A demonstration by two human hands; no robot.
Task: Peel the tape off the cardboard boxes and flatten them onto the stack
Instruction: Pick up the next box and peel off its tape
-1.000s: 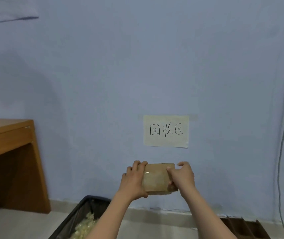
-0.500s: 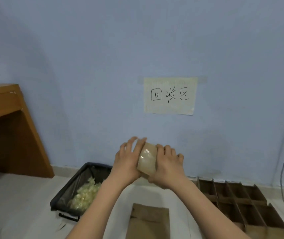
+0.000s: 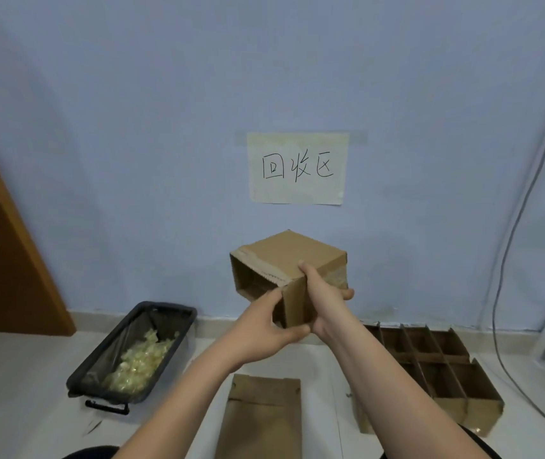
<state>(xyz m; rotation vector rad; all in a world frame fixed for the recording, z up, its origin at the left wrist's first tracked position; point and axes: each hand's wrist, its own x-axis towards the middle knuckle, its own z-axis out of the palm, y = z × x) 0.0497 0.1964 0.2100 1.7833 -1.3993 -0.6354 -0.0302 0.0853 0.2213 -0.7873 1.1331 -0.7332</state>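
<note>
A small brown cardboard box [image 3: 284, 256] is held up in front of the wall, its left end open with flaps spread. Clear tape shows on its right face. My left hand [image 3: 264, 329] grips the near lower flap from the left and below. My right hand [image 3: 322, 299] grips the box's near corner from the right, thumb on the top edge. On the floor directly below lies the stack of flattened cardboard [image 3: 261, 419].
A black bin [image 3: 165, 313] lined with clear plastic holds crumpled tape at lower left. A cardboard tray with dividers [image 3: 430, 366] sits on the floor at right. A wooden desk [image 3: 6, 260] stands at left, a paper sign [image 3: 297, 168] hangs on the wall, and a cable [image 3: 509, 233] runs down at right.
The view has tilted down, bringing the floor and stack into sight. The box has turned in my hands: its open end now faces left, and both hands have shifted to its near corner.
</note>
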